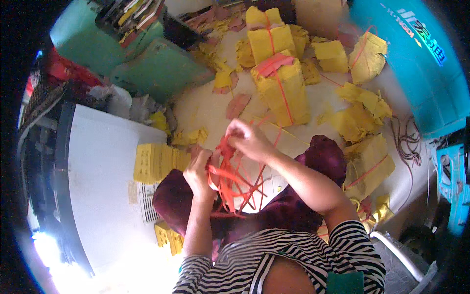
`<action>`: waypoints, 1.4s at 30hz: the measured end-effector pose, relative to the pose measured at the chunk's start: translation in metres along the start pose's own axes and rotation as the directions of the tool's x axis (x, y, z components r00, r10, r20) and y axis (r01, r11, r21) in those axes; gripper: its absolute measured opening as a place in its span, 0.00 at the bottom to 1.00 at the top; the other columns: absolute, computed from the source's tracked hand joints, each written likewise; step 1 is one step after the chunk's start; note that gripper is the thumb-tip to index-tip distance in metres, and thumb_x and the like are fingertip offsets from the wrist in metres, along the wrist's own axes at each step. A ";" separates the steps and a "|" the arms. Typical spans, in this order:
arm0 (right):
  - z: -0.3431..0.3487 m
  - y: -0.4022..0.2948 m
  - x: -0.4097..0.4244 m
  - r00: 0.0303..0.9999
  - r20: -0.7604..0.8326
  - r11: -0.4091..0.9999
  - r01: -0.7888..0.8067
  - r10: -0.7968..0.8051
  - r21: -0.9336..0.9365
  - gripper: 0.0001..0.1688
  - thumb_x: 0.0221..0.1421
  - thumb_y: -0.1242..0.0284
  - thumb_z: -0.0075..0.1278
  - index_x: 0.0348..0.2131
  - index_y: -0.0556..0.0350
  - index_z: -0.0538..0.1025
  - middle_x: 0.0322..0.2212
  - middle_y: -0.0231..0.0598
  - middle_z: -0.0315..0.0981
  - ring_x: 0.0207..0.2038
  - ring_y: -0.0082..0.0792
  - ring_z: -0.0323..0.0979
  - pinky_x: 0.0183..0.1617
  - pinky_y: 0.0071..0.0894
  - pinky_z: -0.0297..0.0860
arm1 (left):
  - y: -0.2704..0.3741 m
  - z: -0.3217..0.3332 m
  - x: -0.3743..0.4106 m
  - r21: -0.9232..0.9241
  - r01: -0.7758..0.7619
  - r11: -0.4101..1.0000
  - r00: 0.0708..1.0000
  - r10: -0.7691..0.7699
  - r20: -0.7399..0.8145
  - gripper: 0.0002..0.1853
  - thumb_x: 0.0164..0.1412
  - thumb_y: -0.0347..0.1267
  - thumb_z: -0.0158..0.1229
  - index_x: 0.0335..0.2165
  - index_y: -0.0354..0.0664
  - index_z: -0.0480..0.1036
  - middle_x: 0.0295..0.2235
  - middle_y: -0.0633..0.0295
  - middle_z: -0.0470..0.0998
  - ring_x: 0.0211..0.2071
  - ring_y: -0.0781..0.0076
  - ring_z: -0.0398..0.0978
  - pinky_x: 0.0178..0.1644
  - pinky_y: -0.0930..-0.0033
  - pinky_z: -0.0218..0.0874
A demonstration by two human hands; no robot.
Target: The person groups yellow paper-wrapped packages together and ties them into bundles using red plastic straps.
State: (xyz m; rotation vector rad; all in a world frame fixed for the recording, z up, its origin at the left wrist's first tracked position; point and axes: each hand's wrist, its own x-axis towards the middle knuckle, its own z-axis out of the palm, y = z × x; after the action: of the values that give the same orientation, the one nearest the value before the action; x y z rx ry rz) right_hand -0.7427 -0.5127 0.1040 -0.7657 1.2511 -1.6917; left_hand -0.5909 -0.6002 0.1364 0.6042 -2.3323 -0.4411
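A loose bunch of red plastic strapping strips [229, 180] hangs between my two hands, above my lap. My left hand [198, 174] grips the bunch at its left side. Higher up, my right hand [248, 141] has its fingers curled around the upper end of the strips. The lower ends fan out and dangle between my knees. Beyond my hands, a stack of yellow paper [282, 97] stands on the floor, tied with red strip and topped by a pinkish-red sheet [275, 65].
More tied yellow paper bundles [271, 42] and loose scraps [361, 97] cover the floor ahead. A white cabinet [102, 154] stands left, with yellow paper stacks [150, 163] beside it. A green machine housing [161, 66] is at upper left, a teal machine panel [422, 73] at right, near a coiled cord [405, 141].
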 end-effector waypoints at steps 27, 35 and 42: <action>-0.003 0.011 0.023 0.761 0.132 0.311 0.409 -0.636 -0.858 0.13 0.42 0.84 0.46 0.31 0.55 0.74 0.33 0.40 0.74 0.41 0.42 0.70 0.44 0.40 0.66 | -0.028 -0.047 -0.042 -0.641 0.691 0.334 0.671 -0.625 0.398 0.11 0.61 0.38 0.54 0.27 0.41 0.69 0.20 0.74 0.67 0.20 0.83 0.64 0.23 0.78 0.53; 0.015 0.027 0.000 0.910 0.389 0.471 0.407 -0.141 -0.783 0.19 0.39 0.86 0.42 0.32 0.55 0.78 0.38 0.43 0.73 0.44 0.45 0.67 0.49 0.37 0.64 | -0.073 -0.047 -0.021 -0.790 0.607 0.088 0.663 -0.605 0.441 0.12 0.63 0.40 0.51 0.34 0.42 0.70 0.30 0.62 0.78 0.32 0.76 0.76 0.32 0.77 0.60; 0.015 0.020 -0.012 0.898 0.393 0.897 -0.004 0.197 -0.442 0.30 0.43 0.81 0.42 0.50 0.58 0.65 0.45 0.47 0.68 0.51 0.40 0.65 0.56 0.33 0.59 | -0.060 -0.020 0.005 -0.770 0.636 0.057 0.701 -0.460 0.545 0.13 0.63 0.38 0.51 0.38 0.39 0.69 0.37 0.57 0.78 0.39 0.70 0.76 0.39 0.74 0.63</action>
State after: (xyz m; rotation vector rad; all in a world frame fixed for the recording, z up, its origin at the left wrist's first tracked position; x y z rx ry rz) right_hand -0.7188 -0.5100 0.0895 -1.2396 1.3285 -1.0764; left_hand -0.5628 -0.6559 0.1257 0.8182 -1.3333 -2.1342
